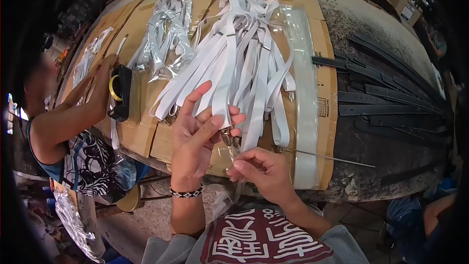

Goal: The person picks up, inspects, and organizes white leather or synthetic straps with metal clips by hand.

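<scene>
My left hand [195, 137], with a patterned bracelet at the wrist, grips the end of a white elastic suspender strap [223, 102] between thumb and fingers. A metal clip [226, 137] hangs from that end, just below the fingers. My right hand [264, 172] is closed in a pinch on a strip of clear plastic film [235, 159] beneath the clip. The held strap runs up into a large pile of white suspenders [239, 34] with metal clips and sliders, spread on cardboard [325, 151].
Plastic-wrapped suspenders [166, 36] lie left of the pile. A tape dispenser [124, 93] stands near another person's arms [73, 117]. Long clear plastic sleeves [307, 117], a thin metal rod [342, 159] and several black belts [391, 102] are on the right.
</scene>
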### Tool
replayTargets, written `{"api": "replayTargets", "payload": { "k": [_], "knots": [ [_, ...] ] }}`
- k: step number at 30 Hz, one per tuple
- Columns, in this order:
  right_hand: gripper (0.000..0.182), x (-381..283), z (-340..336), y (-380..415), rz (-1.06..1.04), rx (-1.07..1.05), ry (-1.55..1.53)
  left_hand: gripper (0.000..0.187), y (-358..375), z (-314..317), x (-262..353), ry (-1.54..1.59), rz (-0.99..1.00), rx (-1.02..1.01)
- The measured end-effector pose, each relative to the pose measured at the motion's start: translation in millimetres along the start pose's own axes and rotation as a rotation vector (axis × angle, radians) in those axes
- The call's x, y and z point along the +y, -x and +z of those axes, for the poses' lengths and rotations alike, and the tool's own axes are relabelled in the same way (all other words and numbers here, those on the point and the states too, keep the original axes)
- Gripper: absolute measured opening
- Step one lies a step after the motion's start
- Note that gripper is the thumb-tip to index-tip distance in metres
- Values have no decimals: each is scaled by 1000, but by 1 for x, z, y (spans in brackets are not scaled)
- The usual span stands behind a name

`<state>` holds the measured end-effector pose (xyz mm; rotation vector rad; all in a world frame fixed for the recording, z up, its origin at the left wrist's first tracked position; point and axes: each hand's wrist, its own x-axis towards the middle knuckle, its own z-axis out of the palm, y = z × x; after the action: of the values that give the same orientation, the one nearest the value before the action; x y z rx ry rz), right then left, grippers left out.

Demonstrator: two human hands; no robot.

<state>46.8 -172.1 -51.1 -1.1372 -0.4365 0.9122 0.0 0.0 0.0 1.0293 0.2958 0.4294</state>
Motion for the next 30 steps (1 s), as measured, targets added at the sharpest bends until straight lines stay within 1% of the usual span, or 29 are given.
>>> {"api": "replayTargets", "payload": {
  "k": [5, 8, 11, 14, 20, 26, 30],
  "knots": [
    [19, -2, 2, 0, -4, 7, -10, 61, 4, -4, -6, -12, -1, 16],
    [19, -3, 4, -1, 0, 17, -31, 65, 8, -1, -8, -49, -9, 53],
    [18, 2, 2, -1, -2, 10, -32, 62, 10, -5, -13, 21, -21, 15],
    [18, 2, 3, -4, -1, 28, -31, 63, 10, -4, -15, 23, -32, 17],
    [20, -2, 3, -9, -66, 75, 3, 65, 11, 0, -15, 35, -64, 46],
    [18, 0, 2, -8, -39, 75, 12, 67, 9, 0, -14, 9, -50, 57],
    [19, 1, 1, -10, -68, 62, 29, 68, 9, 4, -12, -33, -57, 65]
  ]
}}
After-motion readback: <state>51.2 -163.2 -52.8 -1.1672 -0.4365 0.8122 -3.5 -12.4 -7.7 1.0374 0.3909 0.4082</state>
